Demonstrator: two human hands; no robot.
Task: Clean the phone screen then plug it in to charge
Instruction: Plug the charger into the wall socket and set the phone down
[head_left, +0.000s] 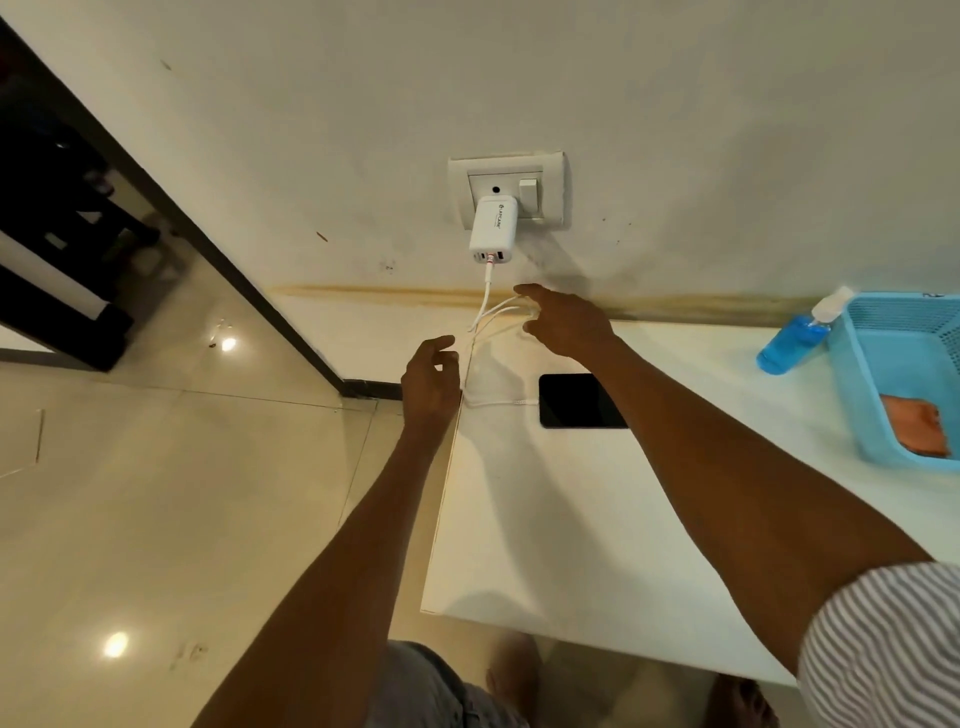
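Head | flat glossy phone (574, 401) w/ cable (493, 402) in | 2 hands apart, loose: left (430, 384), right (566, 322)

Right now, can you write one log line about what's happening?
stage: charging | black flat phone: on white table, white cable plugged in | white wall charger: in socket | left hand, right hand: near cable

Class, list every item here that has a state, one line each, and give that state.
Phone: flat on table, screen dark, cable attached.
Charger: plugged into wall socket.
Cable: plugged into charger.
Spray bottle: leaning against basket.
Left hand: open.
Right hand: open, by cable.
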